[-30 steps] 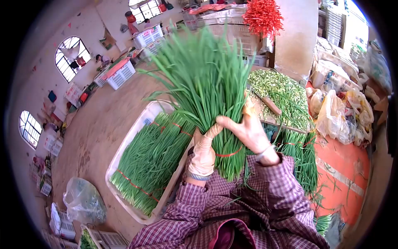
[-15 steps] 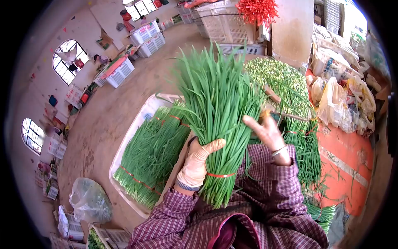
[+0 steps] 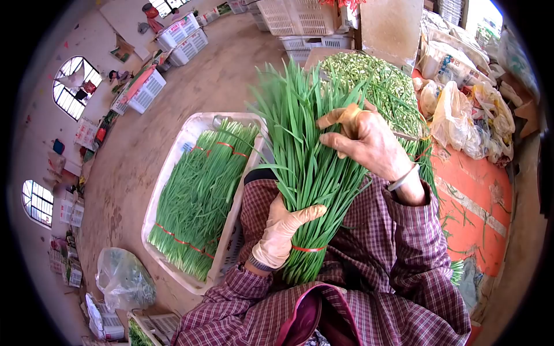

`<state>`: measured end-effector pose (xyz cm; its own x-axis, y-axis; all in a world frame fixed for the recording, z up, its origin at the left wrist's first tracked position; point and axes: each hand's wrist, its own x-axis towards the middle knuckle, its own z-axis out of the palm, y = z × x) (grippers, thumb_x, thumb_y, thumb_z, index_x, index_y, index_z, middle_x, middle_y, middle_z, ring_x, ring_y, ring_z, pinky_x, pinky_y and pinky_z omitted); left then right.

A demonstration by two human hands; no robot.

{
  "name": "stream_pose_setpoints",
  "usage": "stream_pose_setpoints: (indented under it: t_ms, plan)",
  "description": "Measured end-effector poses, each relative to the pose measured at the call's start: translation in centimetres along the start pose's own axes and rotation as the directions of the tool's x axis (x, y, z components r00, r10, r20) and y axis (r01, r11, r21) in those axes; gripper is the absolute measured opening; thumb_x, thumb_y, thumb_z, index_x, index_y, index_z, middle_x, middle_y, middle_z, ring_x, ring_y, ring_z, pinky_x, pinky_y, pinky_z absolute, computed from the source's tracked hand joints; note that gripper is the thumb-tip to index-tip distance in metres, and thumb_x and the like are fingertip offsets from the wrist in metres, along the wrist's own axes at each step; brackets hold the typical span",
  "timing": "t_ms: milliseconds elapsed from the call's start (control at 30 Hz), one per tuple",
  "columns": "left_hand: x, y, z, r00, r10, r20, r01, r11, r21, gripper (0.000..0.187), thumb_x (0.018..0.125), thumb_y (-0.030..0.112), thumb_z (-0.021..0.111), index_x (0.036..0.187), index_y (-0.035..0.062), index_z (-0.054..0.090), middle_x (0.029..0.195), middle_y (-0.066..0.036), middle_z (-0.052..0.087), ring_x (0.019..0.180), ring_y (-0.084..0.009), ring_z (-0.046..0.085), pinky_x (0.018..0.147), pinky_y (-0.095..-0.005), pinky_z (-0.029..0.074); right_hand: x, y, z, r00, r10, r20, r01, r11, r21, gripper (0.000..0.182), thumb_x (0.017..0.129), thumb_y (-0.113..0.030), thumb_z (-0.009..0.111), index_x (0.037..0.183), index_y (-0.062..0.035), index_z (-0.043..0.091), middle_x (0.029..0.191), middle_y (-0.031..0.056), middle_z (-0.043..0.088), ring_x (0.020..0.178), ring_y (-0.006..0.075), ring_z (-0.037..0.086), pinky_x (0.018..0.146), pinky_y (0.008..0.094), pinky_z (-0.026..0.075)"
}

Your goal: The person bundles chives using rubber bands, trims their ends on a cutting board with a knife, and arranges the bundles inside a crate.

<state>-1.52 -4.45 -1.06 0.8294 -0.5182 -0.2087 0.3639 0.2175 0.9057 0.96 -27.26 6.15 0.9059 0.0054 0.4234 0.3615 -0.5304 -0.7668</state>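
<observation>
My left hand [image 3: 280, 233], in a pale glove, grips a thick bunch of garlic chives [image 3: 306, 167] near its lower end. A red band [image 3: 309, 249] circles the stems just below my thumb, and the leaves fan upward. Over the upper right of the leaves is my right hand [image 3: 366, 141], with yellowish coverings on some fingers. Its thumb and forefinger are apart, and their tips are at the leaves. To the left stands a white crate [image 3: 151, 202] holding banded chives [image 3: 202, 179].
Cut pale-green pieces [image 3: 369, 81] lie heaped on a surface beyond the bunch. Plastic bags [image 3: 461, 124] sit on the right by an orange-red sheet [image 3: 473, 190]. A clear bag [image 3: 125, 279] rests on the floor at left. Stacked crates [image 3: 300, 20] stand at the back.
My right hand has moved up and left from beside the bunch onto its upper leaves. My left hand keeps its grip. The view has shifted, showing more of the crate.
</observation>
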Motion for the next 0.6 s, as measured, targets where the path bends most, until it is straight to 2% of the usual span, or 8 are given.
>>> stream_pose_setpoints:
  t_ms: [100, 133, 167, 233, 267, 367, 433, 600]
  plan:
    - [0.0, 0.0, 0.1, 1.0, -0.018, -0.009, 0.018, 1.0, 0.021, 0.063, 0.081, 0.012, 0.086, 0.135, 0.0015, 0.056, 0.122, -0.006, 0.069, 0.108, -0.0173, 0.066, 0.098, -0.0324, 0.054, -0.1, 0.3, 0.2, 0.995, 0.044, 0.089, -0.047, 0.998, 0.033, 0.025, 0.086, -0.024, 0.075, 0.101, -0.0039, 0.072, 0.06, 0.0093, 0.065, 0.054, 0.0176, 0.064, 0.055, 0.0338, 0.047]
    - [0.1, 0.0, 0.2, 1.0, -0.005, -0.024, 0.004, 1.0, -0.029, 0.059, 0.08, 0.005, 0.085, 0.132, 0.0005, 0.056, 0.117, -0.009, 0.069, 0.1, -0.0173, 0.069, 0.09, -0.0304, 0.058, -0.2, 0.0, 0.2, 0.987, 0.107, 0.123, -0.111, 0.993, 0.027, 0.023, 0.086, -0.018, 0.077, 0.085, -0.0011, 0.06, 0.077, 0.0116, 0.069, 0.055, 0.0149, 0.064, 0.053, 0.0316, 0.047]
    - [0.2, 0.0, 0.3, 0.999, 0.008, -0.04, -0.011, 0.997, -0.079, 0.056, 0.08, -0.002, 0.084, 0.129, -0.0004, 0.057, 0.113, -0.011, 0.07, 0.092, -0.0172, 0.072, 0.083, -0.0285, 0.063, -0.2, -0.2, 0.2, 0.973, 0.169, 0.157, -0.174, 0.985, 0.019, 0.037, 0.086, -0.012, 0.078, 0.069, 0.0017, 0.049, 0.094, 0.014, 0.073, 0.056, 0.0122, 0.064, 0.051, 0.0295, 0.047]
    - [0.3, -0.1, 0.2, 0.999, 0.005, -0.04, -0.008, 0.997, -0.08, 0.056, 0.08, -0.001, 0.084, 0.129, -0.0002, 0.057, 0.112, -0.01, 0.07, 0.091, -0.0167, 0.072, 0.083, -0.028, 0.062, -0.5, 0.2, 0.7, 0.966, 0.211, 0.151, -0.218, 0.976, 0.031, 0.035, 0.085, -0.011, 0.078, 0.068, 0.0012, 0.051, 0.09, 0.0117, 0.072, 0.056, 0.0108, 0.063, 0.05, 0.0294, 0.046]
    - [0.3, -0.2, 0.2, 0.999, 0.003, -0.04, -0.006, 0.997, -0.082, 0.056, 0.08, -0.001, 0.085, 0.128, 0.0, 0.057, 0.111, -0.009, 0.071, 0.09, -0.0162, 0.072, 0.082, -0.0275, 0.062, -0.7, 1.2, 1.3, 0.985, 0.136, 0.103, -0.144, 0.987, 0.069, 0.024, 0.085, -0.018, 0.078, 0.08, -0.002, 0.061, 0.076, 0.0106, 0.07, 0.053, 0.0146, 0.062, 0.051, 0.0323, 0.045]
    - [0.4, -0.5, -0.3, 0.999, 0.006, -0.032, -0.009, 0.997, -0.074, 0.055, 0.08, 0.0, 0.085, 0.128, 0.0002, 0.058, 0.11, -0.008, 0.071, 0.09, -0.0152, 0.072, 0.082, -0.0262, 0.062, -1.0, 2.4, 2.4, 0.998, 0.049, 0.026, -0.05, 0.998, 0.038, 0.021, 0.084, -0.025, 0.077, 0.087, -0.0054, 0.07, 0.064, 0.0091, 0.067, 0.049, 0.0189, 0.059, 0.051, 0.0357, 0.045]
    - [0.5, -0.4, -0.3, 1.0, -0.001, -0.025, -0.001, 0.997, -0.075, 0.055, 0.08, 0.0, 0.085, 0.128, 0.0005, 0.058, 0.111, -0.008, 0.071, 0.09, -0.0147, 0.071, 0.082, -0.0255, 0.061, -1.3, 2.5, 3.0, 0.999, 0.036, -0.026, -0.035, 0.999, 0.011, 0.021, 0.084, -0.025, 0.077, 0.086, -0.0051, 0.07, 0.064, 0.0084, 0.067, 0.048, 0.0194, 0.058, 0.052, 0.0367, 0.045]
    - [0.4, -0.4, -0.2, 1.0, -0.007, -0.027, 0.005, 0.997, -0.076, 0.057, 0.079, 0.001, 0.086, 0.129, 0.0008, 0.058, 0.112, -0.006, 0.071, 0.093, -0.0138, 0.071, 0.083, -0.0251, 0.061, -1.4, 1.8, 3.1, 0.993, 0.114, 0.018, -0.116, 0.979, 0.17, 0.023, 0.086, -0.025, 0.076, 0.089, -0.0029, 0.069, 0.059, 0.0082, 0.065, 0.051, 0.0199, 0.063, 0.055, 0.036, 0.049]
